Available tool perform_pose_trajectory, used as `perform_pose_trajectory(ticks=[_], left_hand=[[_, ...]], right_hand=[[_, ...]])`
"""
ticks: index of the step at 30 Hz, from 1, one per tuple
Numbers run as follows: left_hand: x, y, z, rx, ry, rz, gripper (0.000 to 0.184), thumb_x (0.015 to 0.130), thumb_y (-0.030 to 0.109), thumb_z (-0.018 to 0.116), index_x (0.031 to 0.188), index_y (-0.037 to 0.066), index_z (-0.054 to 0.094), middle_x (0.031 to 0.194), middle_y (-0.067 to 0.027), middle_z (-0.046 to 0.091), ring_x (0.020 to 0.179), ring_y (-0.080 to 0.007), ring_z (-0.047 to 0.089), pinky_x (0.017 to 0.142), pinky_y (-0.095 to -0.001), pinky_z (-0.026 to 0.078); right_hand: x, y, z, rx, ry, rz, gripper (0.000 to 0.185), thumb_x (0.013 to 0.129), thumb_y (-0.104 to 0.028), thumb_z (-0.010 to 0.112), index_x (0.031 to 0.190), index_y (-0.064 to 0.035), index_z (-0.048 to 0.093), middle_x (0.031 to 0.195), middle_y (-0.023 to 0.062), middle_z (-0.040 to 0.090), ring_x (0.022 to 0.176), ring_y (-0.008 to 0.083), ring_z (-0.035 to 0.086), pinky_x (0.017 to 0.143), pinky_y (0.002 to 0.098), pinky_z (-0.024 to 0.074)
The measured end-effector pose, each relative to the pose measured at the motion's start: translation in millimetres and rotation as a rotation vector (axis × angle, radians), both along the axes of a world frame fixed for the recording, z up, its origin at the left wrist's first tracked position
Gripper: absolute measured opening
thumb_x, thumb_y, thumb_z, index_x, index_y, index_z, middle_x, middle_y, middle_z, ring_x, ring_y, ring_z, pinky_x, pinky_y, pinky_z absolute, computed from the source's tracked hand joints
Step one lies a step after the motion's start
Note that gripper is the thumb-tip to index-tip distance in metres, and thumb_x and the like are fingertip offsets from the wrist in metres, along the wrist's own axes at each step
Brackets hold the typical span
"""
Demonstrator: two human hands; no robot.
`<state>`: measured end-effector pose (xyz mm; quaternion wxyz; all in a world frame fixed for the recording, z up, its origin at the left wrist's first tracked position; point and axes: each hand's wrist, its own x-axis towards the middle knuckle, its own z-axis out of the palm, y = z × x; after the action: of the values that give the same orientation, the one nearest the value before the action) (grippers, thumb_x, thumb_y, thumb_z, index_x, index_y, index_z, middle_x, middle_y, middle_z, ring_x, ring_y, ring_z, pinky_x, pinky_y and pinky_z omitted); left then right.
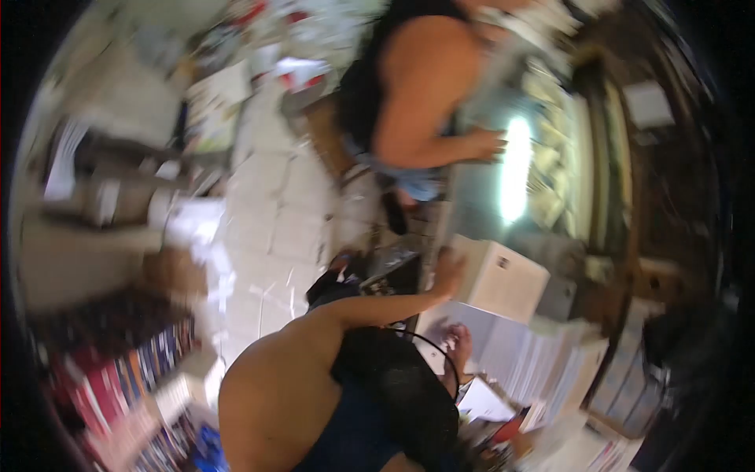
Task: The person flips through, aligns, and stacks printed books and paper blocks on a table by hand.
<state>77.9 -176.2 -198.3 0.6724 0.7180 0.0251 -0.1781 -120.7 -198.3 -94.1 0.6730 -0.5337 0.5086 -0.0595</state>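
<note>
The person's left hand (448, 274) is blurred, fingers extended, at the near side of the white box (503, 279). The right hand (458, 344) is just beside the box, short of the paper stacks (543, 366); whether it grips anything cannot be told.

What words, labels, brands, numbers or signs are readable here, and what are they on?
None can be read.
Small dark mark on the pale block: too small and blurred.
Row of book-like spines at lower left: too blurred.
Pale sheet at upper right: nothing legible.
</note>
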Motion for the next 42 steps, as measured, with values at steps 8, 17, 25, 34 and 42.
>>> perform_pose_trajectory(ticks=[8, 17, 25, 34, 42], left_hand=[[29, 74, 42, -0.071, -0.019, -0.268, 0.045, 0.098, 0.032, 0.048, 0.136, 0.009, 0.051, 0.127, -0.0176, 0.058, 0.112, -0.0283, 0.058, 0.096, -0.0378, 0.044], [42, 147, 47, -0.034, -0.069, -0.150, 0.047, 0.097, 0.042, 0.055, 0.126, 0.006, 0.057, 0.106, -0.0138, 0.067, 0.096, -0.0224, 0.065, 0.086, -0.0358, 0.050], [-37, 336, 6, 0.716, 0.147, -0.943, 0.070, 0.090, 0.067, 0.048, 0.132, 0.012, 0.058, 0.119, -0.0151, 0.066, 0.106, -0.0322, 0.063, 0.093, -0.0378, 0.049], [-62, 420, 56, 0.689, 0.630, -1.552, 0.047, 0.088, 0.047, 0.060, 0.110, 0.006, 0.068, 0.105, -0.0134, 0.070, 0.089, -0.0287, 0.069, 0.078, -0.0392, 0.056], [-29, 424, -34, 0.369, 0.880, -1.103, 0.042, 0.085, 0.043, 0.062, 0.103, 0.005, 0.069, 0.094, -0.0118, 0.069, 0.079, -0.0262, 0.067, 0.070, -0.0382, 0.055]], right_hand=[[93, -64, 21, 0.510, -0.379, -0.476, 0.112, 0.080, -0.082, 0.044, 0.143, 0.0087, 0.023, 0.144, 0.0247, 0.037, 0.133, 0.0399, 0.038, 0.112, 0.0587, 0.0289], [37, -49, -33, 0.160, -0.321, -0.109, 0.067, 0.092, -0.060, 0.047, 0.124, -0.0010, 0.053, 0.119, 0.0152, 0.063, 0.117, 0.0313, 0.056, 0.097, 0.0509, 0.0442], [8, 8, -15, -1.258, 0.079, 0.315, 0.023, 0.087, -0.020, 0.065, 0.069, -0.0076, 0.058, 0.067, 0.0109, 0.059, 0.062, 0.0313, 0.058, 0.060, 0.0425, 0.0465], [17, 5, -14, -1.333, 0.169, 0.215, 0.028, 0.083, -0.021, 0.070, 0.061, -0.0118, 0.055, 0.060, 0.0071, 0.056, 0.060, 0.0306, 0.058, 0.056, 0.0448, 0.0468], [19, 4, -10, -1.318, 0.154, 0.198, 0.030, 0.083, -0.017, 0.068, 0.060, -0.0100, 0.051, 0.059, 0.0085, 0.056, 0.056, 0.0302, 0.057, 0.054, 0.0426, 0.0463]])
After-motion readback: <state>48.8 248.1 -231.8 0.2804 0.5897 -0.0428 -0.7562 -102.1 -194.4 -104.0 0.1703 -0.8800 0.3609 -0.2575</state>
